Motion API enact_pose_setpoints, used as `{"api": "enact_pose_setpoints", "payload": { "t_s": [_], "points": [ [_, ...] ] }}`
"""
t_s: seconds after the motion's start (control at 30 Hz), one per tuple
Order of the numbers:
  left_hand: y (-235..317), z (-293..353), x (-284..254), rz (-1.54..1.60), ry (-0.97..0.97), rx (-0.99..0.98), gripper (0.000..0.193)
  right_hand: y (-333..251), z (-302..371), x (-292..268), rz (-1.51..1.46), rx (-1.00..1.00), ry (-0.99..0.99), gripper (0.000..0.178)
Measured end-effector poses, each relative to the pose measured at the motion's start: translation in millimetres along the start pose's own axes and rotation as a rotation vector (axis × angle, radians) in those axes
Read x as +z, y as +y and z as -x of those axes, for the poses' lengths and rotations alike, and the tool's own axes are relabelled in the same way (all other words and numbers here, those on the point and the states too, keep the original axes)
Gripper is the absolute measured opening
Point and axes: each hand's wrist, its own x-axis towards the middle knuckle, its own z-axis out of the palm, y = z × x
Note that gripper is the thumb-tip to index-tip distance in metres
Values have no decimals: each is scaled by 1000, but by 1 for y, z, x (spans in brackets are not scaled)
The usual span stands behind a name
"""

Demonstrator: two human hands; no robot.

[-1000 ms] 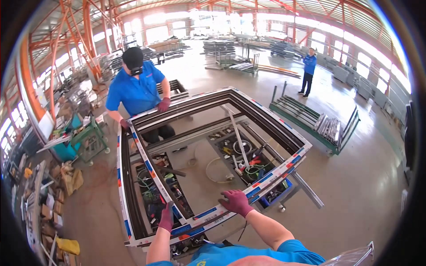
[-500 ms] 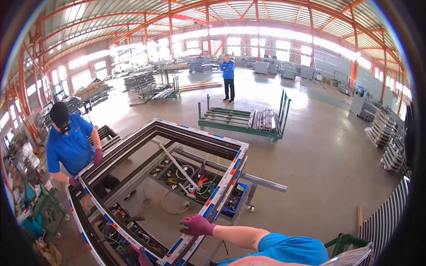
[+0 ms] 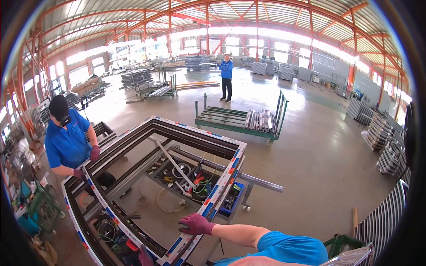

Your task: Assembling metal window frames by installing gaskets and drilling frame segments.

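A large window frame (image 3: 234,164) with dark inner profiles and white, blue and red tape lies flat in front of me. My right hand (image 3: 196,224), in a dark red glove, grips its right bar close to me, fingers bent over the inner edge. At the lower rim of the picture my left hand (image 3: 145,257), gloved alike, holds the near bar; most of it is cut off. A second taped frame (image 3: 73,213) shows below and left of the first. Across from me a co-worker in blue (image 3: 66,142) has both gloved hands (image 3: 94,153) on the frame's far left side.
Under the frame sit a tool tray (image 3: 168,174) with cables and hand tools, and a blue bin (image 3: 239,195). A metal rail (image 3: 266,182) juts out to the right. Beyond stands a green cart (image 3: 235,124) of profiles. Another person (image 3: 226,77) stands farther back.
The left parts of the two frames have drawn slightly apart, and a red item in the tools below now shows near my left hand. My right hand keeps its place on the bar.
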Motion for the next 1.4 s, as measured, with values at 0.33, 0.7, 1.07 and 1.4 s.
{"api": "enact_pose_setpoints", "payload": {
  "t_s": [0.33, 0.7, 1.07, 1.4],
  "points": [
    [41, 50, 2, -374, 60, -46, 47, 13, 7, 33, -112, -189, 81, 22],
    [98, 68, 7, -262, -164, -69, 75, 16, -17, 24, 25, -44, 99, 37],
    [116, 98, 19, -614, -166, -181, 75, 7, -9, 34, 44, 1, 103, 37],
    [135, 101, 34, -656, -204, -191, 72, 13, -1, 27, 89, 11, 131, 38]
  ]
}}
